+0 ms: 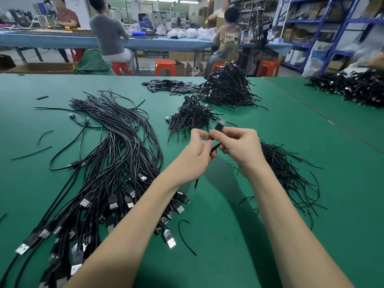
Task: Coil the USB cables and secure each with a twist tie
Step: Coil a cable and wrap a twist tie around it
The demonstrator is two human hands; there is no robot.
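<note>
Both hands meet above the middle of the green table point(239, 246). My right hand point(242, 149) grips a coiled black USB cable point(219, 126), whose silver plug sticks up past the fingers. My left hand point(196, 154) pinches a thin black twist tie point(215, 147) at the coil; a loose black end hangs below the left wrist. A big bundle of uncoiled USB cables point(112, 163) lies to the left, plugs toward me. Loose twist ties point(288, 173) are heaped to the right. A small heap of tied coils point(191, 117) lies just beyond the hands.
A larger pile of tied coils point(226, 88) and a spread of flat black pieces point(170, 86) lie farther back. Another cable heap point(357, 88) sits at the far right. Stray ties dot the left of the table. People sit on red stools at a blue bench behind.
</note>
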